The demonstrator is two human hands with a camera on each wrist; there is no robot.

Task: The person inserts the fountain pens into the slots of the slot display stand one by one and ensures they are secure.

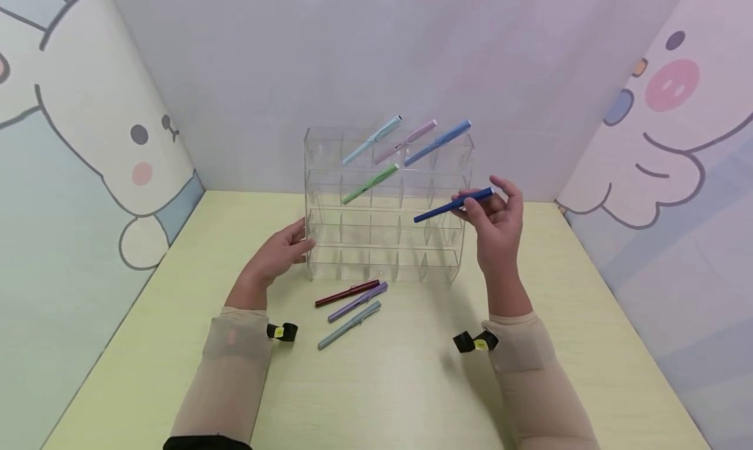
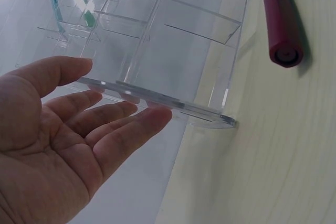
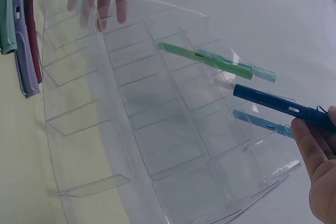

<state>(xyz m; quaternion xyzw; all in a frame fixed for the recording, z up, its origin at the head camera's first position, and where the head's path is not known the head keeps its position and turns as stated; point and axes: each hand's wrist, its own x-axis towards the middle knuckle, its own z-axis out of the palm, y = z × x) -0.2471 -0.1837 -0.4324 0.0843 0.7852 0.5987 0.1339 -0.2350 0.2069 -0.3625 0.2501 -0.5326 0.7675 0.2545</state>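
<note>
In the head view my right hand (image 1: pixel 500 224) pinches a dark blue pen (image 1: pixel 453 205) between thumb and fingers, in front of the right side of a clear tiered pen rack (image 1: pixel 385 246). The pen slants, its clip end up to the right. Beside the rack's left side panel, my left hand (image 1: pixel 281 254) has its fingers extended along the panel; fingertips meet it in the left wrist view. A green pen (image 1: pixel 370 184) lies slanted on the second tier. Light blue (image 1: pixel 372 140), pink (image 1: pixel 406 142) and blue (image 1: pixel 438 143) pens lean on the top tier.
On the table (image 1: pixel 400 398) before the rack lie a dark red pen (image 1: pixel 347 293), a purple pen (image 1: pixel 357 302) and a grey-green pen (image 1: pixel 350 326). Behind the rack stands a pale wall (image 1: pixel 376 57); cartoon-printed panels (image 1: pixel 665 142) flank the table.
</note>
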